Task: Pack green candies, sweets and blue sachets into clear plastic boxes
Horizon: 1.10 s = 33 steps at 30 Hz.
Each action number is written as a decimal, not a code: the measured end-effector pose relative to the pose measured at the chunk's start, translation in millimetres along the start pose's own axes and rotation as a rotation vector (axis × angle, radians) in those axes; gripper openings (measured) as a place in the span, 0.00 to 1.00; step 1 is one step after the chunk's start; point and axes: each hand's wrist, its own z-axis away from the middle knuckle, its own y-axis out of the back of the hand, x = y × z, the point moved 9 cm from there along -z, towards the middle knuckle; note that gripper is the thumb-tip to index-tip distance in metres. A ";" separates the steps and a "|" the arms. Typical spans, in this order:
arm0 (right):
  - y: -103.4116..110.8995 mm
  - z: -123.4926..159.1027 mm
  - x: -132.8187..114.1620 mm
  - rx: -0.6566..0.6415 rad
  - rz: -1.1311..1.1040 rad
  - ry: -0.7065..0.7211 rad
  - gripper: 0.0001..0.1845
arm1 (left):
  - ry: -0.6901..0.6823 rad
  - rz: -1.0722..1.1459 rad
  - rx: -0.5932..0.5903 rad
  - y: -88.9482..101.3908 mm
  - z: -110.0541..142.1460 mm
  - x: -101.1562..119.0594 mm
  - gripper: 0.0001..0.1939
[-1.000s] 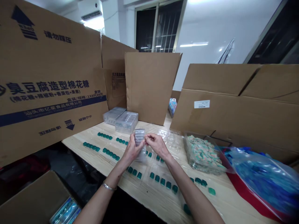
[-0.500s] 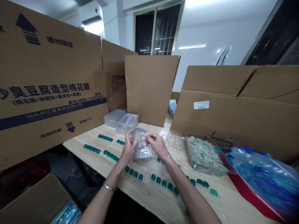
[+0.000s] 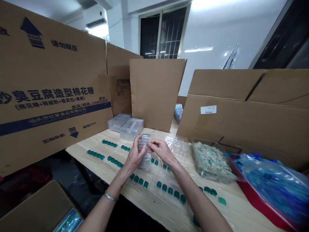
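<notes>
Above the middle of the counter (image 3: 169,209), the left hand (image 3: 135,156) grips a stack of clear plastic trays (image 3: 145,162) upright while the right hand (image 3: 163,151) pinches its edge, seemingly separating a tray, which calls for a steady peel

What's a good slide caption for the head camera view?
Left hand holds a clear plastic tray beside the right hand, above rows of green pieces on a wooden table.

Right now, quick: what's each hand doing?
Left hand: closed, holding a clear plastic blister tray.
Right hand: fingers pinched at the tray's edge; cannot tell whether it grips the tray.
</notes>
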 end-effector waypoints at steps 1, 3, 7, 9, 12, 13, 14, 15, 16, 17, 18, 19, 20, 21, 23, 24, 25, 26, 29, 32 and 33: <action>-0.2 0.3 1.2 -0.001 -0.016 -0.010 0.16 | -0.002 0.000 -0.001 -0.3 0.2 0.5 0.27; -0.9 1.3 3.6 -0.008 -0.057 -0.035 0.17 | -0.007 0.001 -0.006 -1.4 0.7 0.7 0.27; -0.1 3.4 5.8 -0.010 -0.074 -0.052 0.18 | 0.008 0.012 -0.021 -3.4 2.0 -2.3 0.27; 1.2 3.8 6.3 -0.009 -0.055 -0.050 0.17 | 0.015 0.013 -0.026 -4.1 2.7 -3.2 0.27; 0.8 3.6 5.8 -0.034 -0.007 -0.032 0.15 | 0.035 0.010 -0.041 -6.1 3.5 -5.9 0.28; 0.6 3.4 5.8 -0.037 0.014 -0.025 0.14 | 0.046 0.011 -0.046 -7.0 3.8 -7.7 0.29; 0.4 3.3 6.2 -0.036 0.035 -0.021 0.13 | 0.054 0.011 -0.049 -7.7 4.1 -9.6 0.30; -0.1 3.3 7.3 -0.031 0.053 -0.021 0.12 | 0.053 0.009 -0.049 -8.4 4.4 -10.8 0.30; -0.5 3.5 9.0 -0.019 0.070 -0.025 0.11 | 0.042 0.002 -0.043 -8.6 4.7 -11.4 0.30; -1.0 3.8 11.0 -0.003 0.085 -0.029 0.10 | 0.026 -0.013 -0.033 -8.4 5.1 -11.6 0.29; -1.9 4.3 13.1 0.015 0.102 -0.030 0.09 | 0.015 -0.039 -0.021 -8.1 5.6 -11.9 0.28; -2.9 4.8 14.7 0.035 0.121 -0.024 0.08 | 0.011 -0.075 -0.013 -8.0 6.2 -12.6 0.28; -3.9 5.4 16.1 0.058 0.141 -0.014 0.07 | 0.016 -0.118 -0.004 -7.9 6.9 -13.5 0.29; -4.3 6.0 17.0 0.084 0.160 -0.001 0.07 | 0.025 -0.160 0.002 -7.7 7.5 -14.4 0.30; -4.1 6.9 17.9 0.135 0.183 0.022 0.07 | 0.043 -0.215 0.009 -7.1 8.2 -15.0 0.31; -3.3 7.2 18.3 0.155 0.187 0.026 0.08 | 0.045 -0.228 0.011 -6.5 8.0 -14.6 0.31; -1.8 7.4 18.6 0.171 0.184 0.021 0.08 | 0.047 -0.232 0.016 -5.4 7.4 -14.3 0.31; 0.4 7.7 18.8 0.184 0.176 0.011 0.08 | 0.051 -0.232 0.027 -3.1 6.5 -14.5 0.31; 9.4 8.5 15.0 0.207 0.144 -0.006 0.08 | 0.065 -0.220 0.076 6.7 1.9 -17.9 0.29; 11.3 7.7 7.2 0.153 0.113 0.009 0.09 | 0.048 -0.105 0.060 9.1 -3.1 -21.4 0.32; 9.1 7.0 4.9 0.116 0.105 0.015 0.10 | 0.038 -0.065 0.041 7.8 -4.1 -21.6 0.35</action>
